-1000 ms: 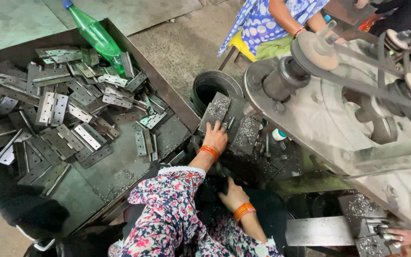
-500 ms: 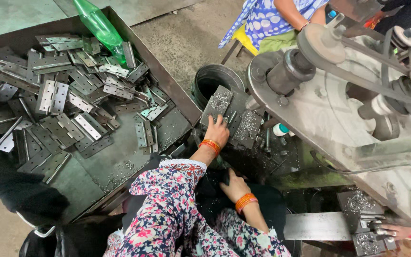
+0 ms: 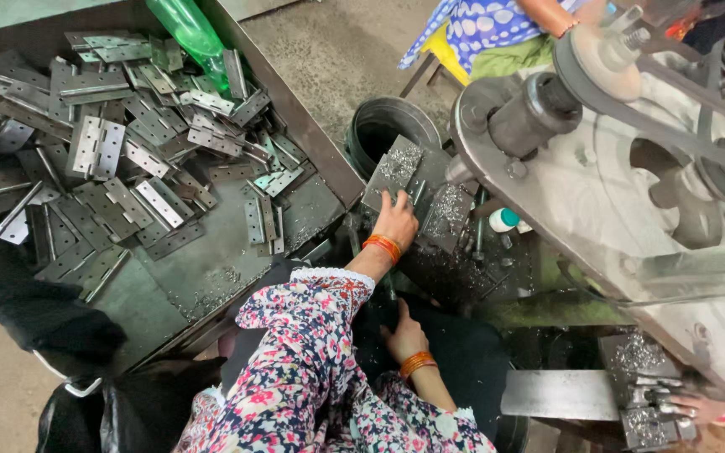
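Note:
My left hand, with an orange bangle at the wrist and a floral sleeve behind it, lies fingers apart on a grey metal plate dusted with metal shavings, at the bed of a press machine. My right hand, also with an orange bangle, sits lower in a dark gap near my lap, thumb pointing up. Whether it grips anything is hidden in the shadow. A big metal tray on my left holds several flat steel hinges.
A green plastic bottle lies at the tray's far edge. A black bucket stands beyond the plate. The machine's pulley and belt fill the right. A person in blue patterned cloth sits beyond; another person's hand is at bottom right.
The view has shifted a little towards the tray. My left hand has edged slightly further onto the plate; my right hand stays in the dark gap.

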